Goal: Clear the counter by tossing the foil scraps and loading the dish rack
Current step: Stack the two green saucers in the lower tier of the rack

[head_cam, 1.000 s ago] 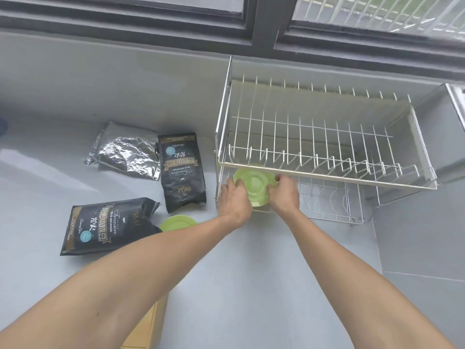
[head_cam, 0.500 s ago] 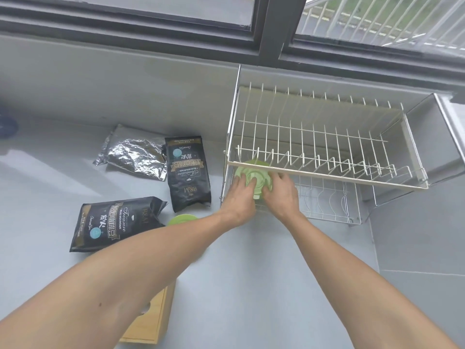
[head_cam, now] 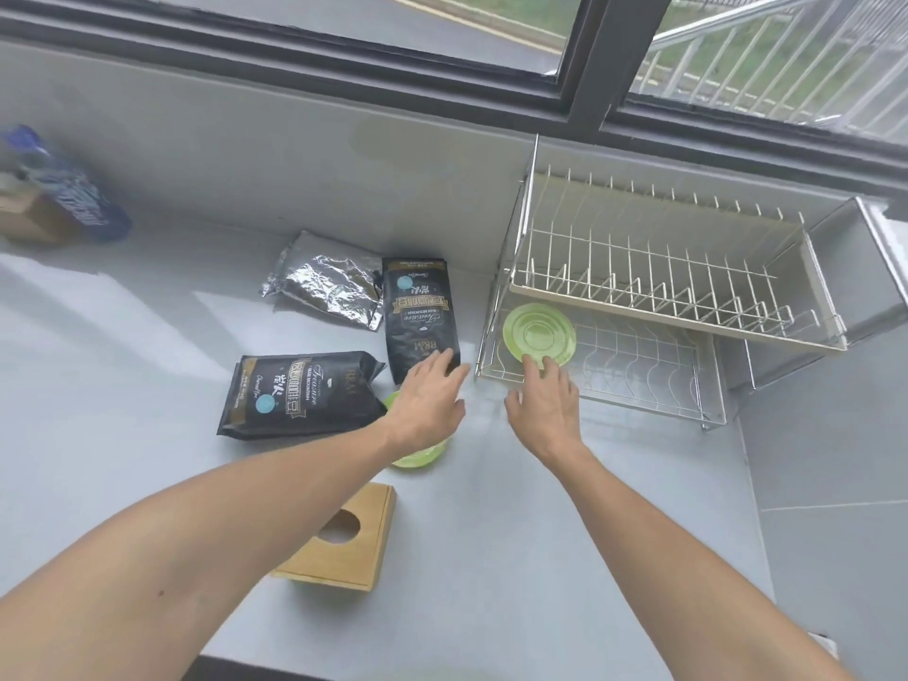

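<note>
1. head view: right hand (head_cam: 543,410) fingers (head_cam: 533,367) spread loose, empty, tips just at the near edge of the green plate (head_cam: 539,332); a second ago both hands gripped that plate.
2. left hand (head_cam: 426,403) fingers open, empty, now over a second green plate (head_cam: 417,457) on the bench (head_cam: 540,557).
3. first plate sits in the lower tier of the dish rack (head_cam: 678,297), released.
4. judgement: one dish loaded; second plate next. foil scrap (head_cam: 324,280) and two black bags (head_cam: 420,312) untouched on bench.
</note>
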